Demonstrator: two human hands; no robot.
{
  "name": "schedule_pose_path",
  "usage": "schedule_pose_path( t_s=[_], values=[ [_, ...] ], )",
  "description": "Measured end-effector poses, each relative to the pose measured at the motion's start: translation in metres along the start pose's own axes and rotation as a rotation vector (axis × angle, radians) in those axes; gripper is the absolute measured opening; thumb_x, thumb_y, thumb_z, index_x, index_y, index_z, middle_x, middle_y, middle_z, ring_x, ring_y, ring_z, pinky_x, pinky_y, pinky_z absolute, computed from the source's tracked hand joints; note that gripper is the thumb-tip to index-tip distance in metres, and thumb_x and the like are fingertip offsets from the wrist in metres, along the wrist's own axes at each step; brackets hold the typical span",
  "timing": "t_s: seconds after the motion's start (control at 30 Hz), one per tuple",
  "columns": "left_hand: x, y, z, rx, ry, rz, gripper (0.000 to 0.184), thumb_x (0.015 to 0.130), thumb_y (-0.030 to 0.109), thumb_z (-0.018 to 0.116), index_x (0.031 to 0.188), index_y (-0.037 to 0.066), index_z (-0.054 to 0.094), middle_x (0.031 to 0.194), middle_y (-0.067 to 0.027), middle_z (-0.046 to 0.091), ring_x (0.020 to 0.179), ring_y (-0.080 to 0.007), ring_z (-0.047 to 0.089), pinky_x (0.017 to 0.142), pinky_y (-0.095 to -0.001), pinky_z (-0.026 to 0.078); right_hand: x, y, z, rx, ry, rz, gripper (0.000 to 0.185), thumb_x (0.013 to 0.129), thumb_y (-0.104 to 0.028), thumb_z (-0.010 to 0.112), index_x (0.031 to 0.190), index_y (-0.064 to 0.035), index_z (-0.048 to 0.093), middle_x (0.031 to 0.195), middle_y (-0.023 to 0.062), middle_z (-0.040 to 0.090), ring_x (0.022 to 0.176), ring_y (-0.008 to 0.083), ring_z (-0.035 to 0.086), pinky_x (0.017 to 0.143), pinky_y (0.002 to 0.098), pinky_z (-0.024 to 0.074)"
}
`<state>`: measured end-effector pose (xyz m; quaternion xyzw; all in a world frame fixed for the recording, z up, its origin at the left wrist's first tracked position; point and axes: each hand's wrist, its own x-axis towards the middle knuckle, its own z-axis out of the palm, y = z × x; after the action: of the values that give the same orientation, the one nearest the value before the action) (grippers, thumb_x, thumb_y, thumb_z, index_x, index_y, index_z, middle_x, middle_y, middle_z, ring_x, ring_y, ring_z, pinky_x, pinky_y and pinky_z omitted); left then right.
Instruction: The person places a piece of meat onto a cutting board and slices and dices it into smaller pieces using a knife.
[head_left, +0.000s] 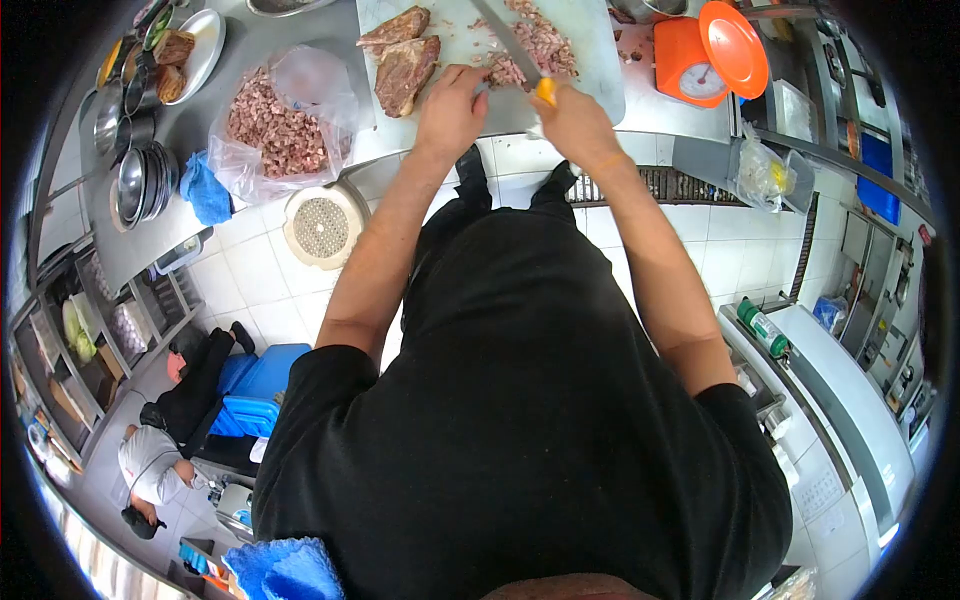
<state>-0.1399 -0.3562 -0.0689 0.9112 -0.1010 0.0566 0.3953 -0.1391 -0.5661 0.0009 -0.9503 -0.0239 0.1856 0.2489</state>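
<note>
A knife [508,42] with a yellow handle is gripped in my right hand [578,122], its blade slanting up and left over the cutting board [598,88]. Beneath and around the blade lies diced meat [545,50], reddish and pale. My left hand [452,112] rests on the board's near edge with bent fingers, the tips at the left side of the dice; any piece under them is hidden. Left of that hand sit a large browned chunk of meat [408,76] and a smaller one [397,27].
A clear plastic bag of diced meat [275,125] stands left of the board, near a blue cloth [206,190] and stacked metal bowls [146,182]. To the right is an orange scale [690,65]. A round perforated stool [325,226] is below the counter. Another person [155,468] is at lower left.
</note>
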Motion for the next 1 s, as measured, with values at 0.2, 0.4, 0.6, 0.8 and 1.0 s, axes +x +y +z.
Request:
schedule_pose_path(
  t_s=[0.2, 0.4, 0.6, 0.8, 1.0],
  values=[
    [0.009, 0.01, 0.028, -0.002, 0.268, 0.032, 0.063, 0.091, 0.023, 0.076, 0.145, 0.001, 0.052, 0.151, -0.0259, 0.047, 0.139, -0.0448, 0.046, 0.116, -0.0528, 0.039, -0.047, 0.072, -0.02, 0.197, 0.125, 0.1, 0.044, 0.102, -0.042, 0.067, 0.107, 0.0013, 0.064, 0.084, 0.0259, 0.07, 0.081, 0.0456, 0.068, 0.077, 0.0507, 0.0559],
    [0.042, 0.023, 0.055, 0.117, 0.228, -0.002, 0.086, 0.089, 0.043, 0.079, 0.152, -0.003, 0.043, 0.161, -0.0307, 0.036, 0.148, -0.0478, 0.035, 0.123, -0.057, 0.029, -0.108, 0.124, 0.015, 0.659, -0.008, 0.372, 0.043, 0.104, -0.045, 0.067, 0.093, -0.0031, 0.062, 0.066, 0.0003, 0.058, 0.048, 0.0081, 0.053, 0.039, 0.0282, 0.042],
    [0.057, 0.041, 0.088, -0.157, 0.244, 0.01, 0.087, 0.083, 0.056, 0.082, 0.147, 0.004, 0.054, 0.158, -0.0299, 0.039, 0.148, -0.0458, 0.035, 0.125, -0.0607, 0.023, -0.116, 0.113, 0.035, 0.713, -0.098, 0.365, 0.04, 0.104, -0.042, 0.07, 0.097, -0.0024, 0.066, 0.072, 0.0005, 0.059, 0.062, 0.0087, 0.051, 0.053, 0.0296, 0.0452],
    [0.065, 0.069, 0.094, 0.192, 0.25, 0.138, 0.066, 0.076, 0.05, 0.088, 0.13, 0.016, 0.072, 0.154, -0.0211, 0.047, 0.144, -0.0419, 0.041, 0.122, -0.0616, 0.029, -0.09, 0.092, 0.038, 0.649, -0.061, 0.218, 0.042, 0.106, -0.041, 0.066, 0.099, 0.0002, 0.063, 0.067, 0.0055, 0.059, 0.048, 0.0128, 0.054, 0.044, 0.033, 0.0447],
    [0.076, 0.054, 0.111, 0.131, 0.352, 0.083, 0.03, 0.076, 0.024, 0.083, 0.102, 0.011, 0.079, 0.144, -0.0145, 0.056, 0.142, -0.0414, 0.044, 0.12, -0.0559, 0.036, -0.075, 0.08, 0.037, 0.757, -0.173, 0.237, 0.039, 0.107, -0.039, 0.064, 0.097, -0.0023, 0.058, 0.066, 0.0037, 0.057, 0.044, 0.0128, 0.052, 0.04, 0.032, 0.0431]
  ],
)
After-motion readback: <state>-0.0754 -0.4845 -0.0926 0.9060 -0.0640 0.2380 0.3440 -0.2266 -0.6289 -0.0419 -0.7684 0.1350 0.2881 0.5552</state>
